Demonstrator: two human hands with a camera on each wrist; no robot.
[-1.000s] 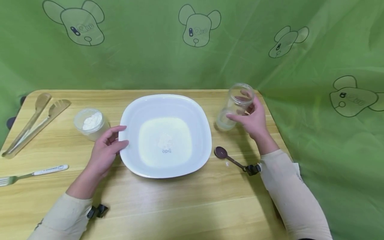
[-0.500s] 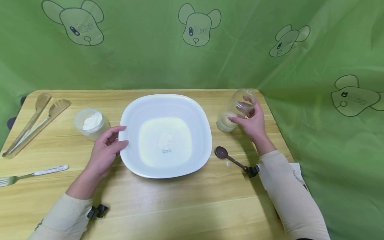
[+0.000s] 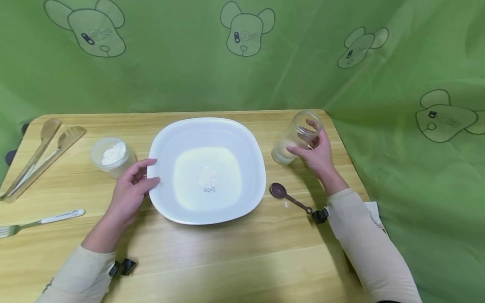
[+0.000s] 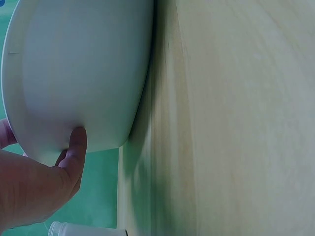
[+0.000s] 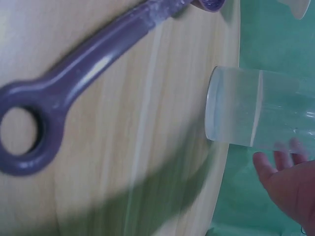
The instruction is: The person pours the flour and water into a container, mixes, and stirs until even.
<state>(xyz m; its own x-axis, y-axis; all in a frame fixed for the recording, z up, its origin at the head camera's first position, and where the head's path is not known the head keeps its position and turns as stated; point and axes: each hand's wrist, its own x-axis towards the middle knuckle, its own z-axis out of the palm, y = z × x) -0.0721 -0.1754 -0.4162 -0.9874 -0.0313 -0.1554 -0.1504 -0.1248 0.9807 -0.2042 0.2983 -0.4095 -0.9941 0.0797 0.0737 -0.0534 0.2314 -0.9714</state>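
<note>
My left hand (image 3: 130,191) pinches the left rim of a white plastic basin (image 3: 207,216), thumb inside or over the rim and fingers beneath or behind it. In the left wrist view the basin's outer wall (image 4: 83,73) rests on the table. A clear glass jar (image 3: 282,147) stands upright at the back right, with liquid in its lower part. Around its right side is my right hand (image 3: 318,155), fingers spread. In the right wrist view the fingertips (image 5: 263,164) sit at the jar's edge with a small gap at the nearest one. A brown measuring spoon (image 3: 279,190) lies nearby.
A plastic tub (image 3: 113,155) of white powder stands left of the basin. Wooden serving utensils (image 3: 34,158) and a white-handled fork (image 3: 41,222) lie at the far left. White specks dot the table (image 3: 227,261). A green curtain (image 3: 170,75) surrounds the table.
One second ago the jar was tilted and moving; its top has shifted right, and it now stands settled on the table. The left hand and basin hold their place.
</note>
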